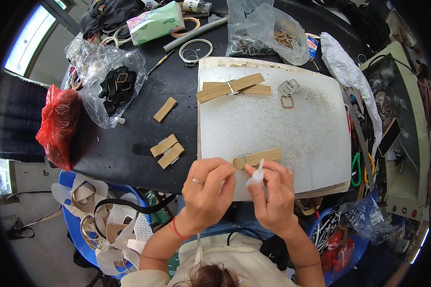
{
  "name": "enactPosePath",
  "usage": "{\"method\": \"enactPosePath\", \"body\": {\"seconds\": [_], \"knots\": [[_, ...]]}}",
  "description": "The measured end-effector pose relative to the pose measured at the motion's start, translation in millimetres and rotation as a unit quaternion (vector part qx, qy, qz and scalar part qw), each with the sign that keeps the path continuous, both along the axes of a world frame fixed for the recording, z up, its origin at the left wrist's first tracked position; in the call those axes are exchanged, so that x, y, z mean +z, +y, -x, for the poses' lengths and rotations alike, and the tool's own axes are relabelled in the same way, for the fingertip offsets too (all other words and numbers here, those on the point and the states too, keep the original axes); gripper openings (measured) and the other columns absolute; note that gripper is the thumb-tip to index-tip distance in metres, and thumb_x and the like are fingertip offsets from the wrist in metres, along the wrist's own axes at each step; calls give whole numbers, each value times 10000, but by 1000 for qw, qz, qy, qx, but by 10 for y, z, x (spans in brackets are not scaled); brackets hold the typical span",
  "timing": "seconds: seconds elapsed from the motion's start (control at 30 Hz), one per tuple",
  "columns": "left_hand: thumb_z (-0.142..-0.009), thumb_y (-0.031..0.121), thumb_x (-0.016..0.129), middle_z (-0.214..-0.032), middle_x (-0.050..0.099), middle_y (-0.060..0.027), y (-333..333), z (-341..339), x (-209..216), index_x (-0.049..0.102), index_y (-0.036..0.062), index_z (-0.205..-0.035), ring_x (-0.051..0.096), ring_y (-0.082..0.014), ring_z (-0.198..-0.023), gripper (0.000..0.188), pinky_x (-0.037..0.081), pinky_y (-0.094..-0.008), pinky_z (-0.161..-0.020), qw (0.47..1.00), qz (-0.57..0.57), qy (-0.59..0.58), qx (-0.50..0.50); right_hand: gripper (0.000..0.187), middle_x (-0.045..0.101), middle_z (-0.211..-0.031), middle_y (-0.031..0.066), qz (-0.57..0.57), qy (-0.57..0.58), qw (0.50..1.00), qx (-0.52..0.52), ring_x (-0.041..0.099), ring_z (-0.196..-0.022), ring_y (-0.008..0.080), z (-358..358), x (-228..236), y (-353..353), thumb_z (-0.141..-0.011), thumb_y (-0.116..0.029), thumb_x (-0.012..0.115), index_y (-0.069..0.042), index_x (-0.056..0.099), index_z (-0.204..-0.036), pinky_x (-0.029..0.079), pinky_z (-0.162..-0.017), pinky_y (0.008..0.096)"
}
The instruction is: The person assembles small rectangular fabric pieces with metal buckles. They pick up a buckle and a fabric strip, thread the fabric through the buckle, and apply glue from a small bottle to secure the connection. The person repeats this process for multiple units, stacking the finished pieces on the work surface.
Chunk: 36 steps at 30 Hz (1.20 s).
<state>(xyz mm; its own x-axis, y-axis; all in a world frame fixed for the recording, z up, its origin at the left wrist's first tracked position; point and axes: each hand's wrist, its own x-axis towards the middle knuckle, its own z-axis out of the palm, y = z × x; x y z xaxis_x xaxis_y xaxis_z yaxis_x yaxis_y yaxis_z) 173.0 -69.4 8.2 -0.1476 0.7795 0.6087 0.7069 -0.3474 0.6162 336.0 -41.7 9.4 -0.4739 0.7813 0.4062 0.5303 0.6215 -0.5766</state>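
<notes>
A tan strap (266, 155) with a metal buckle lies near the front edge of the white board (311, 138). My left hand (207, 189) is closed, its fingertips pinching the looped left end of that strap. In my right hand (276, 196) is a small white glue bottle (256, 177), its thin nozzle pointing up. A right fingertip rests by the strap beside the buckle. Farther back on the board, more tan straps (249, 82) lie crossed around a silver buckle. Loose silver buckles (289, 87) and a copper-coloured buckle (287, 102) lie to their right.
Short tan strap pieces (166, 150) sit on the black table (124, 160) at left, near a red bag (58, 122) and a clear bag of black buckled pieces (119, 88). Bags of metal rings (268, 36) stand behind. Green-handled scissors (356, 170) lie right. Blue baskets (76, 234) flank me below.
</notes>
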Motion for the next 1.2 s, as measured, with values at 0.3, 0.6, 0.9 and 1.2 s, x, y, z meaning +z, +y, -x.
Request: {"method": "enactPosePath", "body": {"seconds": [0.3,0.6,0.9,1.2], "knots": [[-669,-56,680,-933,633,-89,85,22,37,649,14,-931,596,-233,-757,274,475,-323,-654,991,-30,98,-86,255,690,-1043,115,54,54,997,19,613,-953,280,-76,-34,74,-890,-162,664,17,576,-1048,421,-817,396],[-688,-81,771,-1026,648,-132,110,30,-10,650,-6,-1041,662,-244,-812,380,532,-315,-690,993,53,37,-96,251,715,-1034,113,69,51,996,-8,612,-960,273,-56,-35,35,-898,-164,658,13,560,-1046,409,-845,386],[-753,-53,752,-1121,657,-138,10,171,-85,713,18,-998,675,-233,-877,258,554,-321,-758,989,119,-5,-82,228,725,-1023,115,54,52,997,14,611,-979,269,-70,-40,80,-919,-175,637,6,545,-1025,406,-853,383],[-726,-44,757,-1090,681,-96,54,173,-134,721,32,-1000,656,-257,-956,287,543,-336,-799,990,82,33,-114,223,726,-1020,104,73,54,996,10,614,-994,268,-67,-38,70,-929,-195,628,-1,552,-1007,402,-859,386]]}}
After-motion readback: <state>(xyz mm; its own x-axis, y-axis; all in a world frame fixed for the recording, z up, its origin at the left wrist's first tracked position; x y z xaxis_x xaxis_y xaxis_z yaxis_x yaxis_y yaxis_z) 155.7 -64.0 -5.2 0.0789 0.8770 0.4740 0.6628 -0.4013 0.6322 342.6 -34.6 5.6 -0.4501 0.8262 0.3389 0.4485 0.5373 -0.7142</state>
